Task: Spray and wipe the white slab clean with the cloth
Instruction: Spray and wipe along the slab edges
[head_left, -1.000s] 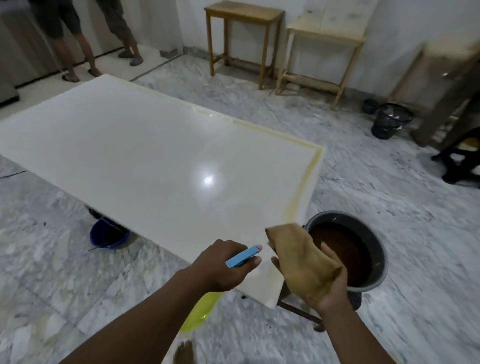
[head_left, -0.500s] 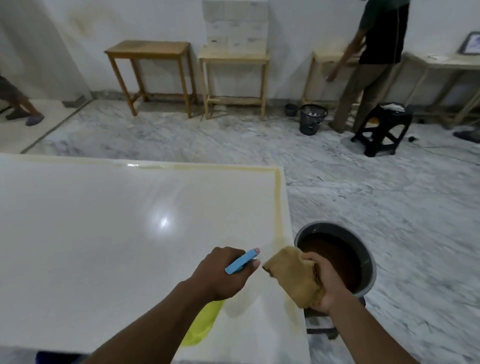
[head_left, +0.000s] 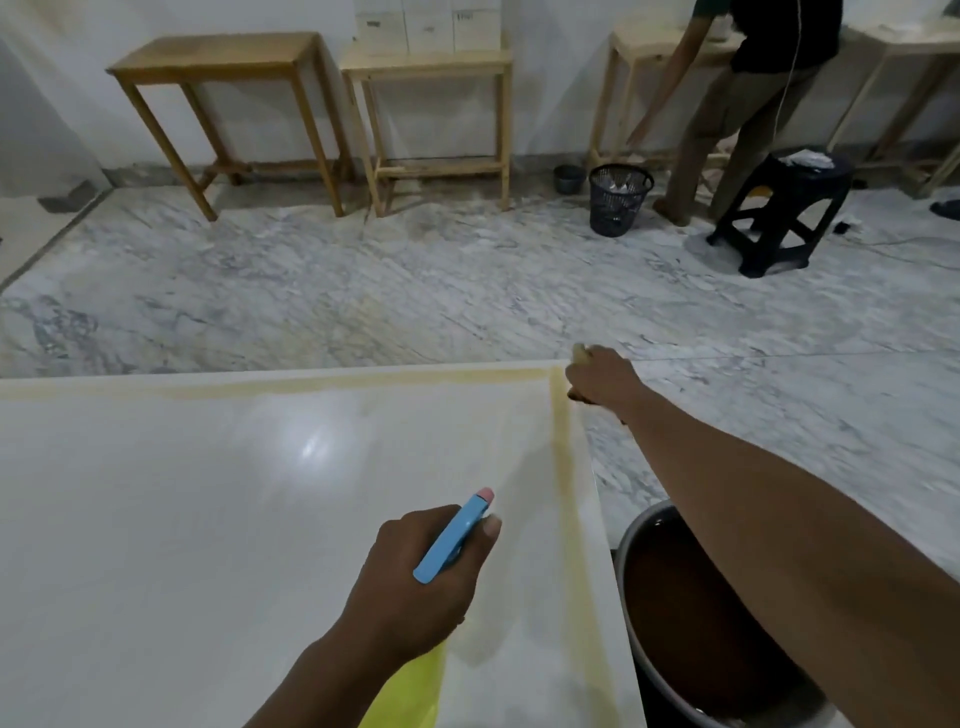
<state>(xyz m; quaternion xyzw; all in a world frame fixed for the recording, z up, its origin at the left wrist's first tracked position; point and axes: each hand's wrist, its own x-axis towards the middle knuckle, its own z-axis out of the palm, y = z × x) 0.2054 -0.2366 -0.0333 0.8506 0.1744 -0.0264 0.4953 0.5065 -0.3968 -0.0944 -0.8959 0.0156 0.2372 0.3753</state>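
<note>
Being stretched out now to the far right corner of the white slab (head_left: 208, 519), the right hand (head_left: 602, 376) is no longer being kept beside the left hand (head_left: 415, 587) above the bucket (head_left: 625, 587), where it was half a second ago. The cloth (head_left: 579, 352) is being gripped under its curled fingers, with only a tan scrap showing past the knuckles, and is being held at the slab's corner edge.

The spray bottle (head_left: 452, 538) is being held as before. The left fingers are being kept wrapped round its neck, with the blue head pointing away over the slab's near right part and the yellow body hanging below the wrist.

A lamp's glare is being reflected near the middle of the glossy, pale slab, and its far and right edges are being marked by a yellowish stain band (head_left: 563, 467). The bucket, holding brown water, is being kept just beside the slab's right edge, under the right forearm.

Beyond, a grey-veined marble floor (head_left: 363, 301) is being occupied by two wooden tables (head_left: 228, 57) against the white wall, a black mesh bin (head_left: 618, 200), a black stool (head_left: 779, 218) and another person (head_left: 753, 104) leaning towards a third table.
</note>
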